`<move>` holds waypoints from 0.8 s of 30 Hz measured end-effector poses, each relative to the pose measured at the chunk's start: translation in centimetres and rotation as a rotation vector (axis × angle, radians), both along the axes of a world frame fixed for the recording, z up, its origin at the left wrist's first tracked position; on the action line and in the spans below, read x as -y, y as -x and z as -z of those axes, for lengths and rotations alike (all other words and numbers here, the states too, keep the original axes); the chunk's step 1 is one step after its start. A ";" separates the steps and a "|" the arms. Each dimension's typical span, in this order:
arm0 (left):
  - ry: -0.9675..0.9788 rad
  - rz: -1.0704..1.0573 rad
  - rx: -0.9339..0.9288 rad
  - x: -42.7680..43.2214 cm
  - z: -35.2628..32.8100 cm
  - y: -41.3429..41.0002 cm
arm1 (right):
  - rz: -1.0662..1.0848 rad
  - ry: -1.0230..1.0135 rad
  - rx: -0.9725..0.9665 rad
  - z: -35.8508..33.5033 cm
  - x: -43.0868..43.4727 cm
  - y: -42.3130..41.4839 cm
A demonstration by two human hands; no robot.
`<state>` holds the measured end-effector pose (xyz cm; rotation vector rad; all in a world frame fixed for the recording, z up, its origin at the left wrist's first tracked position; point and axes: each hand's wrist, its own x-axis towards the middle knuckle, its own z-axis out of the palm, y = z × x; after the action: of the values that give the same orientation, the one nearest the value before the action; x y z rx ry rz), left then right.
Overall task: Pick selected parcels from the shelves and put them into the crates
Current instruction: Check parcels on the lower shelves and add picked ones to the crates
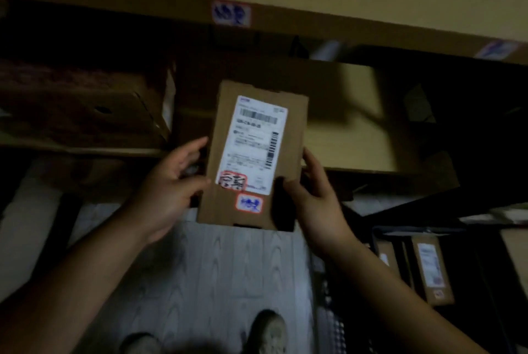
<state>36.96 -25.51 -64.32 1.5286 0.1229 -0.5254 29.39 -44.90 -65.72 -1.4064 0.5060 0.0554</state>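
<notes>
A flat brown cardboard parcel (pixel 225 205) with a white shipping label and two red-edged stickers is held upright in front of the shelves. My left hand (pixel 168 191) grips its left edge, thumb on the front face. My right hand (pixel 314 196) grips its lower right corner, thumb over the front. A dark crate (pixel 468 268) at the lower right holds two similar labelled parcels (pixel 431 271) standing on edge.
Wooden shelves (pixel 85 151) fill the upper half, with a large brown box (pixel 80 108) at left and a tilted carton (pixel 348 113) behind the parcel. Handwritten tags (pixel 231 13) mark the top shelf edge. My shoes (pixel 268 331) stand on a pale wood-grain floor.
</notes>
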 end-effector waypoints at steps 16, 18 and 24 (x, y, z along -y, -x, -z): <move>-0.022 0.314 -0.185 5.9 4.2 19.5 | 0.030 0.033 -0.136 2.4 4.6 21.5; -0.025 0.344 -0.184 7.0 3.6 21.4 | 0.072 0.168 -0.153 2.8 5.1 24.2; -0.074 0.340 -0.122 11.1 3.7 26.1 | 0.055 0.369 -0.254 3.2 8.0 29.7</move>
<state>10.90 -36.57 -67.99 1.5983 -0.0258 -0.8933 -0.31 -52.92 -68.94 -1.7564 0.7946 0.1006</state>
